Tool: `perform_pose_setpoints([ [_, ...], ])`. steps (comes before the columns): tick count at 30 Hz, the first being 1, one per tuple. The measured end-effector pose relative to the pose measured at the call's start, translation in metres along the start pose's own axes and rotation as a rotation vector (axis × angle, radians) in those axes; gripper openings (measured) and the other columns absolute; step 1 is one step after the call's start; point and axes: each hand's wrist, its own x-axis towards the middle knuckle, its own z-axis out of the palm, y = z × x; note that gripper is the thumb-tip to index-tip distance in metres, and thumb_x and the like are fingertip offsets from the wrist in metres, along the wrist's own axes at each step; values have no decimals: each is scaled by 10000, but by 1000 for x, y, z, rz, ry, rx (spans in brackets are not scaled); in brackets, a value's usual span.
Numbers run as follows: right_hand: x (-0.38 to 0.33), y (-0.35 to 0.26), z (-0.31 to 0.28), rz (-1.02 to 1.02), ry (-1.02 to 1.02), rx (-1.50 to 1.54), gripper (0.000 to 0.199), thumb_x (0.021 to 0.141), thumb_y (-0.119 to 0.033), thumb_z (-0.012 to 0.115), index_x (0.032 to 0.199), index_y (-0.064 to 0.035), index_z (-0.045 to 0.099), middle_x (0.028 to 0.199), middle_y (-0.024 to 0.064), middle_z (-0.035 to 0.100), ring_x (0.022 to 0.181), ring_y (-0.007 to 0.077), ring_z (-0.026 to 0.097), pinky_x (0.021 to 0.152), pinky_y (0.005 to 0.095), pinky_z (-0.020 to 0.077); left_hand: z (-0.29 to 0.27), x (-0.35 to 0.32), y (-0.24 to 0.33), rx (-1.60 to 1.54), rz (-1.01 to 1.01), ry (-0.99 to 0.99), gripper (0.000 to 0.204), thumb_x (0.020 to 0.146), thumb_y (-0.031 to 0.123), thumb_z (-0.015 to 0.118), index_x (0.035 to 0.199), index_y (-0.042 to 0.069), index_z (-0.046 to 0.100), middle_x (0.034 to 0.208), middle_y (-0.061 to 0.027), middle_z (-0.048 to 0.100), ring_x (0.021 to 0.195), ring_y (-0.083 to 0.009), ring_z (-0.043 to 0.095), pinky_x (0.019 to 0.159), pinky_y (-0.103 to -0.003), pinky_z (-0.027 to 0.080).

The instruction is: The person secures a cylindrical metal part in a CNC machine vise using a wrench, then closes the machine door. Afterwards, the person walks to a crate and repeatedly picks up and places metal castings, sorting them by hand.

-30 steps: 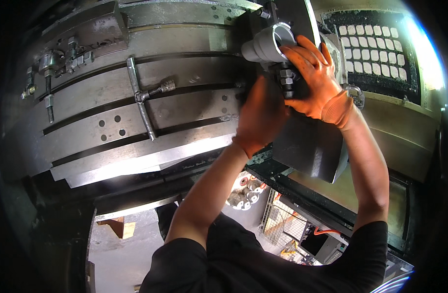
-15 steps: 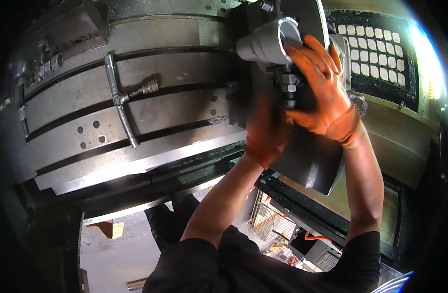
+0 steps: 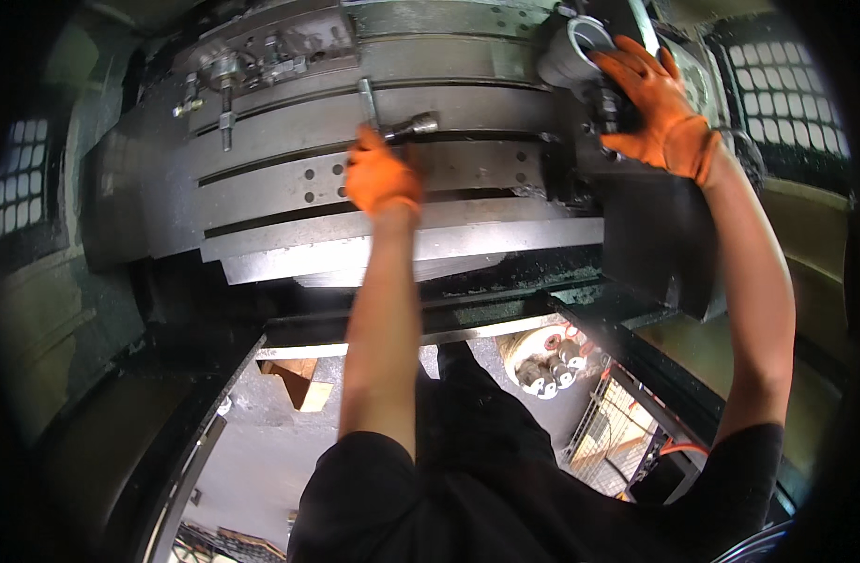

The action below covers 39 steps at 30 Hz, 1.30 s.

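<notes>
Nearest us, our orange-gloved left hand (image 3: 383,176) has swung away from its partner to the silver T-handled socket wrench (image 3: 413,126) on the slotted grey steel bed (image 3: 467,161), putting that tool within reach; its fingers curl over the bar, but blur hides whether they grip. Farther right, our orange-gloved right hand (image 3: 657,108) stays, fingers wide against the hollow grey metal cylinder (image 3: 563,64), thumb apart beside the dark threaded bolt (image 3: 609,111).
</notes>
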Motion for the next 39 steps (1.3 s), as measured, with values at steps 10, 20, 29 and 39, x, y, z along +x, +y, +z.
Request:
perform_pose_setpoints([
  [10,-4,-12,-13,-25,39,28,947,738,-455,836,1561,-181,455,1551,67,510,1541,277,346,1264,601,225,5,8,-9,-1012,76,-303,395,865,133,711,1227,26,596,940,-66,651,688,-169,603,637,-300,511],
  [20,-12,-98,-176,159,-266,643,341,1017,-191,579,1323,-92,689,1215,139,732,1125,281,706,989,392,547,-53,-78,109,-1715,-205,-707,422,992,394,699,1206,47,589,874,-51,627,620,-127,575,557,-295,465],
  [29,-6,-69,-124,64,-205,431,468,958,-282,639,1392,-108,620,1328,124,665,1249,276,605,1072,440,460,-56,-62,125,-1722,-407,-864,423,1041,473,583,1127,59,593,836,-81,631,632,-162,573,555,-309,488],
  [39,-4,-17,-21,32,-53,-15,732,847,-389,735,1496,-138,508,1457,105,566,1416,280,446,1180,516,324,-29,-56,128,-1572,-68,-875,195,956,118,734,1096,51,615,899,-79,671,671,-141,609,546,-275,483],
])
